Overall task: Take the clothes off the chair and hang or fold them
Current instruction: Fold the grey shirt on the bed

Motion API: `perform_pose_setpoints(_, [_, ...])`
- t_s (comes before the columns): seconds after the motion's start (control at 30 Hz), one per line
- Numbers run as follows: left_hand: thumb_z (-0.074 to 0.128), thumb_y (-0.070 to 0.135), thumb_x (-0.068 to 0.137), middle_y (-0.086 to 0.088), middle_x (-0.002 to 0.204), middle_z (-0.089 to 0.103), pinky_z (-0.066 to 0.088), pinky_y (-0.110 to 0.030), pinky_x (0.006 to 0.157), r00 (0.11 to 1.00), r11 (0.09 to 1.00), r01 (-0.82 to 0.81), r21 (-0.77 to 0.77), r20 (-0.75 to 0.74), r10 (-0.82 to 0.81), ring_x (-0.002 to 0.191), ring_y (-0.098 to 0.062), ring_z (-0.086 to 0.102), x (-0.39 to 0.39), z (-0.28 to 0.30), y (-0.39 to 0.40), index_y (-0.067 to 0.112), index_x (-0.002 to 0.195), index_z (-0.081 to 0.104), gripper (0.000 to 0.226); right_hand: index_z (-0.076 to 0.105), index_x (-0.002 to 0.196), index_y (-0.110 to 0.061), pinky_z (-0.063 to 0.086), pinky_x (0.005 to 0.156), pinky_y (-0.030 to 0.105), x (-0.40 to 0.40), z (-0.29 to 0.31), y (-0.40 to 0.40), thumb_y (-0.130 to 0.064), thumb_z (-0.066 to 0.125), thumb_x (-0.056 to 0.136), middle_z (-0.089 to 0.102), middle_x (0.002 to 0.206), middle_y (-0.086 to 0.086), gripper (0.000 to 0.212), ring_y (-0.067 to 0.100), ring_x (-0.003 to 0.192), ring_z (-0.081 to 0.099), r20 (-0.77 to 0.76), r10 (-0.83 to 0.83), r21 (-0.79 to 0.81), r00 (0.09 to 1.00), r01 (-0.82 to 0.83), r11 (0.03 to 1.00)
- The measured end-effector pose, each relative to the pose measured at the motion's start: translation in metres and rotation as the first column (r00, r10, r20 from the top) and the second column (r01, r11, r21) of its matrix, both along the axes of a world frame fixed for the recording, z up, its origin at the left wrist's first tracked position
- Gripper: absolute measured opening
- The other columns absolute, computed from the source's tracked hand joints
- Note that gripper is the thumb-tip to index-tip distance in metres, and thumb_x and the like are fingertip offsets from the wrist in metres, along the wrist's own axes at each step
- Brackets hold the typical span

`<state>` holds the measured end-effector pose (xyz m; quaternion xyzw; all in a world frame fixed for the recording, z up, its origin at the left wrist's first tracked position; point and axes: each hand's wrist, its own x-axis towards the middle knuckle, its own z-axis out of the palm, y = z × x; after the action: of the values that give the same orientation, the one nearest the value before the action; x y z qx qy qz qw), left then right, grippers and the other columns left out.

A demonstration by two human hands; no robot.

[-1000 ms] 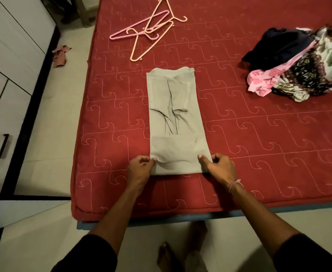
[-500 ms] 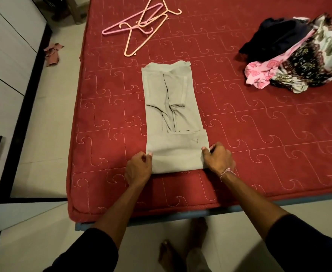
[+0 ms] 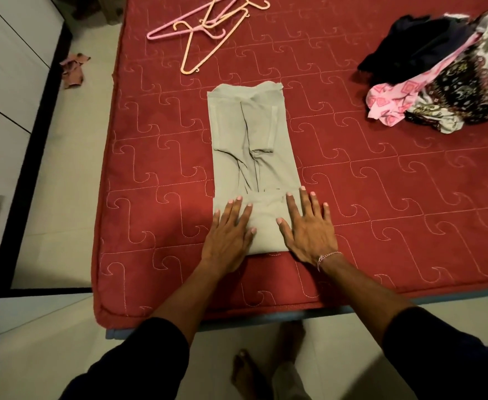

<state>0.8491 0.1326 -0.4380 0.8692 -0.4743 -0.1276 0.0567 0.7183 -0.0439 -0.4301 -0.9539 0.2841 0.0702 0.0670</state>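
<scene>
Both hands have been opened since the earlier frame, the pinched corners released. Left hand [image 3: 227, 241] and right hand [image 3: 309, 230] are laid flat, fingers spread, nothing gripped, on the folded near end of the grey garment [image 3: 252, 148] on the red mattress [image 3: 381, 197]. Hangers [image 3: 205, 30] are seen at 12 o'clock, piled clothes [image 3: 445, 73] at 2 o'clock.
</scene>
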Motion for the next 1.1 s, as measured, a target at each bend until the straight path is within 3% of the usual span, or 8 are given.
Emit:
perform_pose_setpoints(0.2, [0.021,0.063,0.101,-0.013,0.165,-0.015,0.002,-0.046,0.125,0.997,0.999,-0.052,0.004,-0.051,0.052,0.153,-0.025,-0.011,0.003,0.003,-0.001,0.012,0.158,-0.006,0.081,-0.003,0.160,-0.019,0.002,0.123,0.058,-0.001,-0.006,-0.004,-0.068,0.009,0.099,-0.010,0.167,0.011,0.080,0.030,0.155,-0.006,0.005,0.004,0.034,1.000,-0.004,0.999])
perform_pose_setpoints(0.33, [0.045,0.072,0.086,-0.021,0.163,0.008,0.010,-0.043,0.124,0.972,0.972,0.234,-0.006,0.041,-0.233,0.152,-0.033,0.009,0.005,0.019,0.026,0.002,0.155,0.018,0.103,-0.003,0.161,-0.016,-0.001,0.124,0.055,-0.024,0.006,-0.012,-0.078,0.028,0.091,-0.011,0.167,0.010,0.098,0.027,0.154,-0.011,0.026,0.361,0.035,0.932,-0.361,0.932])
perform_pose_setpoints(0.47, [0.063,0.041,0.085,-0.025,0.145,0.044,0.033,-0.046,0.114,0.936,0.954,0.301,-0.007,0.192,-0.294,0.132,-0.038,0.047,0.003,0.017,0.047,0.002,0.140,0.049,0.069,0.008,0.161,-0.015,0.012,0.125,0.048,-0.046,0.000,-0.017,-0.046,0.047,0.099,0.004,0.167,0.013,0.079,0.029,0.155,0.004,0.023,0.430,0.017,0.902,-0.431,0.902])
perform_pose_setpoints(0.6, [0.067,0.014,0.084,-0.025,0.153,0.037,0.033,-0.045,0.117,0.972,0.982,0.187,0.005,0.145,-0.186,0.141,-0.037,0.039,-0.002,0.013,0.052,0.001,0.147,0.041,0.069,0.007,0.159,-0.011,0.014,0.123,0.044,-0.050,-0.005,-0.003,0.012,0.058,0.082,0.005,0.164,0.014,0.096,0.029,0.153,0.008,0.030,0.342,0.025,0.939,-0.343,0.939])
perform_pose_setpoints(0.73, [0.038,-0.009,0.095,-0.021,0.162,-0.001,0.013,-0.043,0.124,0.980,0.982,0.169,0.083,0.095,-0.177,0.153,-0.033,0.003,-0.006,0.017,0.055,0.002,0.155,0.004,0.070,-0.007,0.157,-0.015,-0.007,0.124,0.034,-0.047,0.014,0.002,0.013,0.043,0.087,-0.015,0.161,0.005,0.090,0.020,0.153,-0.010,0.045,0.282,0.163,0.958,-0.285,0.944])
perform_pose_setpoints(0.9, [0.044,0.004,0.100,-0.014,0.155,0.039,0.020,-0.034,0.121,0.983,0.987,0.022,-0.159,-0.176,-0.051,0.143,-0.026,0.038,0.005,0.060,0.056,0.006,0.150,0.037,0.051,0.031,0.155,-0.011,0.004,0.123,0.024,-0.056,0.045,-0.019,0.010,0.044,0.091,0.026,0.163,0.007,0.069,0.018,0.151,0.022,0.189,0.259,0.347,0.947,-0.311,0.885])
perform_pose_setpoints(1.0, [0.050,0.005,0.100,-0.010,0.107,0.070,0.051,-0.028,0.078,0.920,0.926,-0.196,-0.323,-0.386,0.060,0.083,-0.010,0.063,0.017,0.092,0.048,0.008,0.131,0.059,0.033,0.047,0.146,-0.012,0.039,0.105,0.015,-0.049,0.080,-0.030,0.006,0.045,0.094,0.064,0.130,0.006,0.055,0.011,0.112,0.063,0.214,0.190,0.390,0.958,-0.262,0.883])
perform_pose_setpoints(1.1, [0.044,0.010,0.104,0.010,0.075,0.056,0.034,-0.020,0.056,0.869,0.803,-0.408,-0.435,-0.455,0.195,0.064,-0.007,0.049,0.036,0.102,0.025,0.019,0.109,0.061,0.019,0.060,0.111,-0.020,0.032,0.052,0.015,-0.027,0.104,-0.042,-0.003,0.051,0.099,0.054,0.066,-0.012,0.023,0.003,0.054,0.050,0.341,0.007,0.412,0.940,-0.156,0.898])
